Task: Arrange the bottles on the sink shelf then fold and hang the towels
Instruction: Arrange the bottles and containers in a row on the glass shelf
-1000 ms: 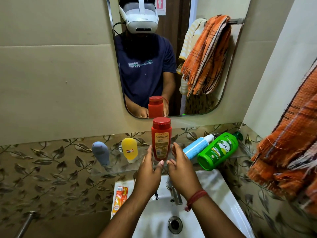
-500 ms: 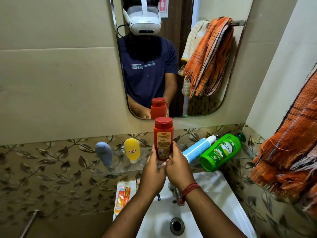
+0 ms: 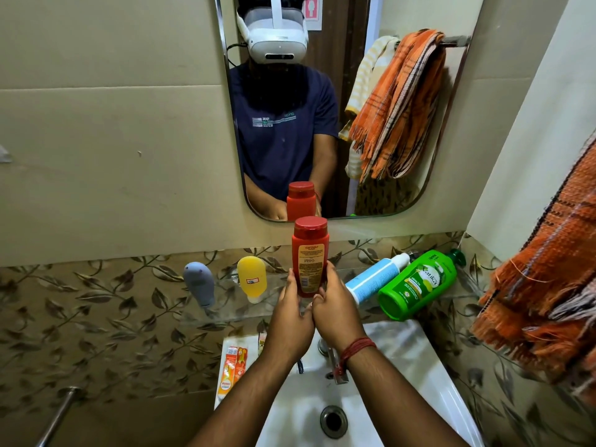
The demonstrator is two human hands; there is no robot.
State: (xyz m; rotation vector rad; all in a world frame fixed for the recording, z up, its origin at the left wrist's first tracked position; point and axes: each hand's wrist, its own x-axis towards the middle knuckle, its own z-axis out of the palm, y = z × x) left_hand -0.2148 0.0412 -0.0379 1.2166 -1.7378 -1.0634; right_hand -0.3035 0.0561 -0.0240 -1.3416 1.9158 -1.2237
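Observation:
A red bottle (image 3: 309, 253) stands upright on the glass shelf (image 3: 225, 312) above the sink. My left hand (image 3: 292, 314) and my right hand (image 3: 335, 308) hold its lower part from both sides, fingers against it. A grey tube (image 3: 198, 282) and a yellow tube (image 3: 252, 278) stand cap-down to the left. A white-and-blue bottle (image 3: 375, 279) and a green bottle (image 3: 419, 283) lie on their sides to the right. An orange striped towel (image 3: 545, 279) hangs at the right edge.
The white sink (image 3: 403, 356) with its tap (image 3: 335, 362) and drain (image 3: 333, 421) lies below my arms. An orange toothpaste box (image 3: 233, 366) rests on the sink's left rim. The mirror (image 3: 322, 108) reflects towels on a rail. A metal bar (image 3: 58, 414) is lower left.
My two hands have closed in from either side of the red bottle and now hold its base. The bottle stays upright on the shelf.

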